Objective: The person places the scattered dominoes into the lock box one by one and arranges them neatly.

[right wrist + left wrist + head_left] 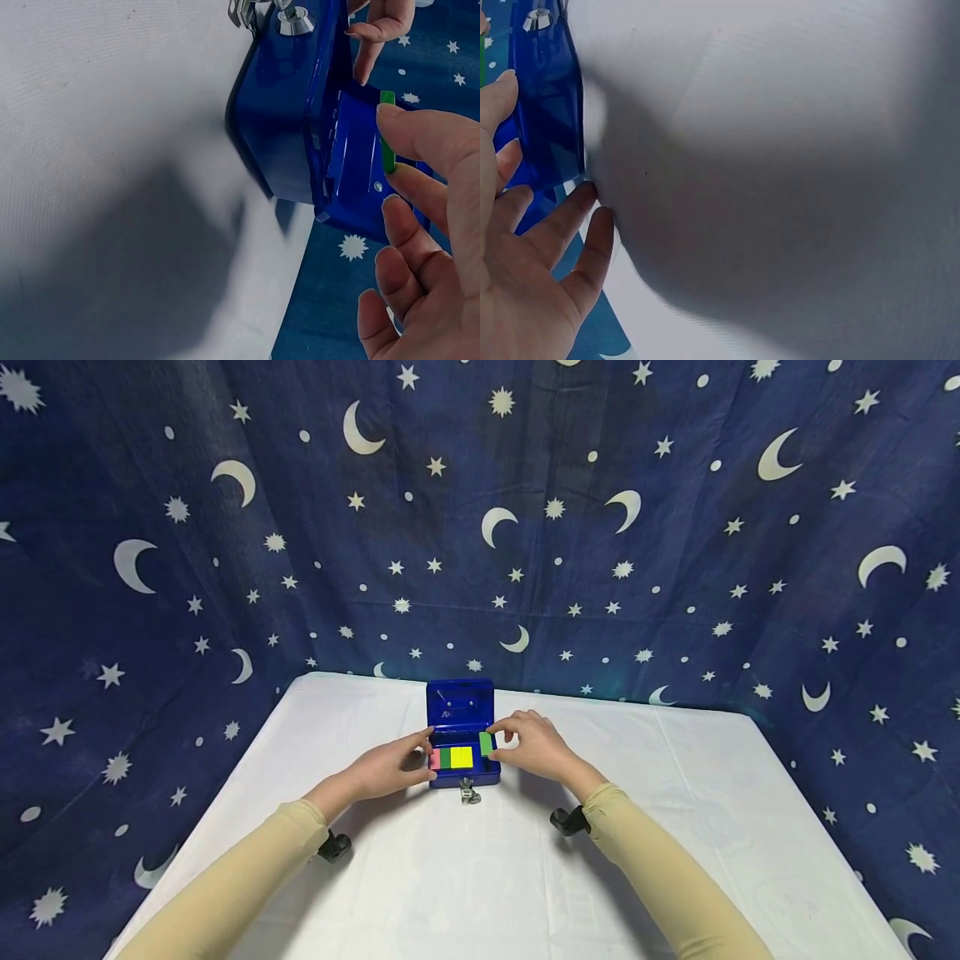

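Observation:
A small blue metal cash box (pixel 463 780) stands on the white table with its lid (pixel 460 702) raised at the back. At its left side, my left hand (pixel 384 767) holds the box, thumb near the front corner and a finger farther back. My right hand (pixel 538 745) pinches a flat green block (pixel 486 744) between thumb and finger over the right part of the box; the right wrist view shows this block (pixel 387 135) edge-on. Inside, a pink block (pixel 435 760), a dark green block (pixel 446 758) and two yellow blocks (pixel 461 757) form a row.
Keys (pixel 469 792) hang from the lock on the box's front. White cloth (pixel 450 877) covers the table. Behind it hangs a dark blue curtain (pixel 555 560) with moons and stars. Black wrist mounts (pixel 568 821) stick out beneath both forearms.

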Available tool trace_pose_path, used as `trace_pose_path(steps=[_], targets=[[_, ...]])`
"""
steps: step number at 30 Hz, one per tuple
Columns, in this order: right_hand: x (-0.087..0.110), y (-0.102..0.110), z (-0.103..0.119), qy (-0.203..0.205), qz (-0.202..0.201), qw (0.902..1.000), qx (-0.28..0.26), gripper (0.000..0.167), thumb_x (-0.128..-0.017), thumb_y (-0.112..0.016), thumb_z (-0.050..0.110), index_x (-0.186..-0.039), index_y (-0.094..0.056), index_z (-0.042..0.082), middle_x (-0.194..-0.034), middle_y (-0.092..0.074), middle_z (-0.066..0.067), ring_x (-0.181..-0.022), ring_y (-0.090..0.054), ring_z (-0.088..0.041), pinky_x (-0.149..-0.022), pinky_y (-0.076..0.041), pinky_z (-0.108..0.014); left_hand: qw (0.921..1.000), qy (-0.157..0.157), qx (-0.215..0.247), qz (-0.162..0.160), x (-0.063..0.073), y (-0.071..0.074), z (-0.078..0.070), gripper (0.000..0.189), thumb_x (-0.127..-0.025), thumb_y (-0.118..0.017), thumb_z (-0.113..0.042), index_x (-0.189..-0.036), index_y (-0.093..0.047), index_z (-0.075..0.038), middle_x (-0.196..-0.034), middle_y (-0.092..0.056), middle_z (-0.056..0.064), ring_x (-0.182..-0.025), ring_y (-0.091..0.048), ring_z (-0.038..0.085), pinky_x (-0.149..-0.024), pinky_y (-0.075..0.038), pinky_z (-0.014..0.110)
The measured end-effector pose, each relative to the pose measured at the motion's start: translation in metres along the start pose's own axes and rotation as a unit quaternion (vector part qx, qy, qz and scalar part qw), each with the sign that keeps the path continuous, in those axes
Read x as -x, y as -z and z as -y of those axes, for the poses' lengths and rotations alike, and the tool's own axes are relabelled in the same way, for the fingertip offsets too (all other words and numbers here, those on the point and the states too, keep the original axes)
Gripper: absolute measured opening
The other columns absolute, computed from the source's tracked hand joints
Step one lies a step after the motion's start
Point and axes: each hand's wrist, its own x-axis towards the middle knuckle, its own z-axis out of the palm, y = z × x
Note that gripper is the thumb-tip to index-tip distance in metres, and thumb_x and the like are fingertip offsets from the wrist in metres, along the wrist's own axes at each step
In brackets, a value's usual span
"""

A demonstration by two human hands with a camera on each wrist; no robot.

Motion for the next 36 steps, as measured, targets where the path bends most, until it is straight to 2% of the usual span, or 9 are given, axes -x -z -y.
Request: trace_pose_path(steps=[6,8,12,19,22,27,31,36], targets=[[-0.004,-0.006,0.002,-0.003,0.013,0.9999,-0.004,0.043,-0.083,-0.083,0.041,-0.121,-0.073,0.025,-0.091,-0.061,0.002,-0.090,-0.048,-0.018,-0.080,-0.036,-0.040,1.0000,0.004,-0.005,0.005,-0.002,0.000,0.000,0.061,-0.095,-0.069,-0.049,-0.143,-0.052,-0.016,-0.145,-0.055,-0.001,-0.131,-0.053,0.022,-0.109,-0.040,0.049],[-0.006,-0.007,0.004,-0.007,0.019,0.9998,-0.003,0.042,-0.083,-0.083,0.041,-0.121,-0.073,0.025,-0.091,-0.060,0.002,-0.089,-0.047,-0.018,-0.079,-0.036,-0.040,1.0000,0.006,-0.003,0.007,-0.002,0.001,0.000,0.061,-0.095,-0.069,-0.049,-0.143,-0.052,-0.016,-0.144,-0.056,0.000,-0.130,-0.054,0.023,-0.109,-0.041,0.050],[-0.009,-0.010,0.005,-0.016,0.030,0.9994,0.007,0.042,-0.084,-0.082,0.042,-0.121,-0.073,0.026,-0.090,-0.060,0.004,-0.089,-0.047,-0.018,-0.078,-0.036,-0.040,0.9999,0.007,-0.001,0.011,-0.002,0.002,0.000,0.051,-0.095,-0.069,-0.049,-0.133,-0.057,-0.019,-0.153,-0.049,0.001,-0.132,-0.052,0.023,-0.109,-0.040,0.049],[-0.014,-0.015,0.006,-0.019,0.044,0.9985,0.026,0.041,-0.083,-0.082,0.043,-0.120,-0.074,0.026,-0.085,-0.057,0.006,-0.087,-0.048,-0.017,-0.075,-0.036,-0.038,0.9998,0.012,0.002,0.013,-0.001,0.003,-0.002,0.080,-0.094,-0.070,-0.050,-0.156,-0.037,-0.012,-0.129,-0.060,-0.008,-0.122,-0.055,0.018,-0.108,-0.041,0.047],[-0.015,-0.016,0.007,-0.018,0.050,0.9982,0.027,0.040,-0.082,-0.083,0.041,-0.118,-0.075,0.025,-0.082,-0.056,0.006,-0.084,-0.048,-0.018,-0.074,-0.036,-0.037,0.9998,0.012,0.004,0.012,-0.002,0.003,-0.002,0.077,-0.094,-0.070,-0.050,-0.154,-0.039,-0.012,-0.132,-0.060,-0.007,-0.123,-0.055,0.019,-0.108,-0.041,0.048],[-0.017,-0.020,0.007,-0.026,0.057,0.9974,0.036,0.039,-0.082,-0.084,0.041,-0.116,-0.076,0.024,-0.081,-0.056,0.005,-0.084,-0.048,-0.018,-0.074,-0.037,-0.038,0.9997,0.015,0.009,0.016,-0.001,0.004,-0.004,0.063,-0.094,-0.070,-0.048,-0.144,-0.051,-0.016,-0.147,-0.053,0.000,-0.126,-0.054,0.021,-0.109,-0.040,0.049],[-0.019,-0.022,0.007,-0.037,0.058,0.9964,0.050,0.039,-0.082,-0.084,0.041,-0.115,-0.076,0.023,-0.089,-0.061,0.003,-0.091,-0.051,-0.019,-0.081,-0.041,-0.040,0.9997,0.012,0.012,0.015,-0.002,0.004,-0.004,0.057,-0.094,-0.070,-0.049,-0.139,-0.054,-0.017,-0.151,-0.050,0.002,-0.129,-0.053,0.022,-0.110,-0.039,0.049],[-0.021,-0.023,0.009,-0.046,0.058,0.9955,0.060,0.039,-0.082,-0.084,0.038,-0.115,-0.076,0.021,-0.109,-0.068,-0.001,-0.104,-0.056,-0.023,-0.094,-0.044,-0.047,0.9997,0.015,0.012,0.013,-0.001,0.003,-0.003,0.070,-0.094,-0.070,-0.050,-0.149,-0.046,-0.015,-0.139,-0.058,-0.003,-0.129,-0.053,0.021,-0.110,-0.039,0.049]])
